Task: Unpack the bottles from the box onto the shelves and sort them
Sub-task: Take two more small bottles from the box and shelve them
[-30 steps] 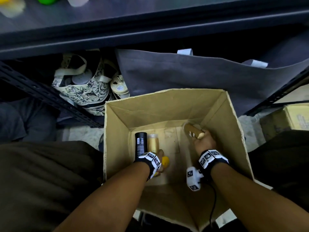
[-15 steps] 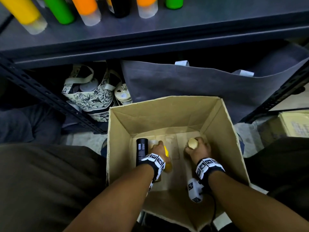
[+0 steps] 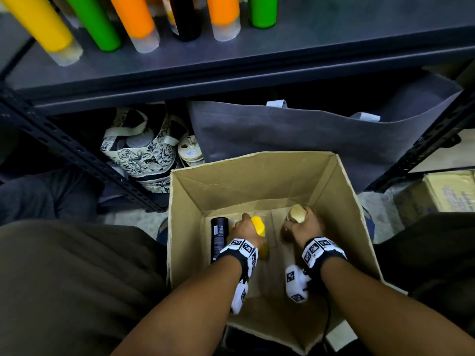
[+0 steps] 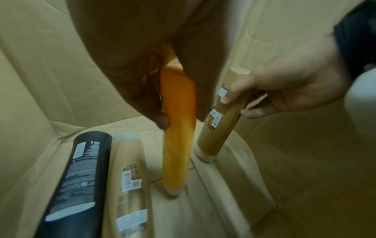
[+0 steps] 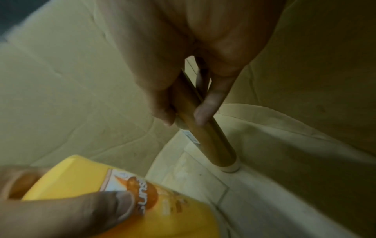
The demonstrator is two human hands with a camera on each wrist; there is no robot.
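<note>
Both hands reach into the open cardboard box. My left hand grips a yellow bottle near its upper end, the bottle standing cap down just above the box floor. My right hand grips a gold-brown bottle, also held cap down and tilted. A black bottle and a pale gold bottle lie side by side on the box floor at the left.
A dark metal shelf above the box carries several yellow, green, orange and black bottles. Under it stand a grey fabric bag and a floral bag. Another carton sits at the right.
Both hands have raised their bottles from lying to upright inside the box. The head view has tilted up, bringing the shelf's bottles into sight.
</note>
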